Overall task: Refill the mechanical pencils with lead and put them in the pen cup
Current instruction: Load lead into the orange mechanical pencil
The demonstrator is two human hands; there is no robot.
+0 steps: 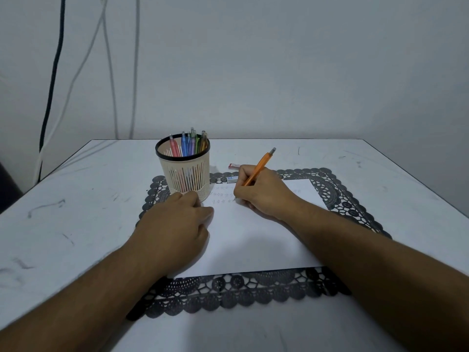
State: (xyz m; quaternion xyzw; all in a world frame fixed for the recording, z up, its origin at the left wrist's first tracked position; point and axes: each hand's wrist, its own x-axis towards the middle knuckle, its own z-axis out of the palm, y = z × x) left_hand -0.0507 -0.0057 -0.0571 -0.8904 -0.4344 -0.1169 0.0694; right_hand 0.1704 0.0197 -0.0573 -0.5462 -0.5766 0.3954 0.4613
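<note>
My right hand (261,194) grips an orange mechanical pencil (261,165) in a writing hold, its tip down on a white sheet of paper (253,237) that bears rows of small pencil marks. The tip itself is hidden by my fingers. My left hand (175,219) lies on the paper's left edge with its fingers curled, just in front of the cream slatted pen cup (186,174). The cup has a black rim and holds several coloured pencils. A small red lead case (234,166) and a blue-and-white lead case (232,179) lie behind my right hand.
The paper rests on a black lace placemat (241,290) on a white scuffed table (63,212). Cables (50,85) hang down the wall at the back left.
</note>
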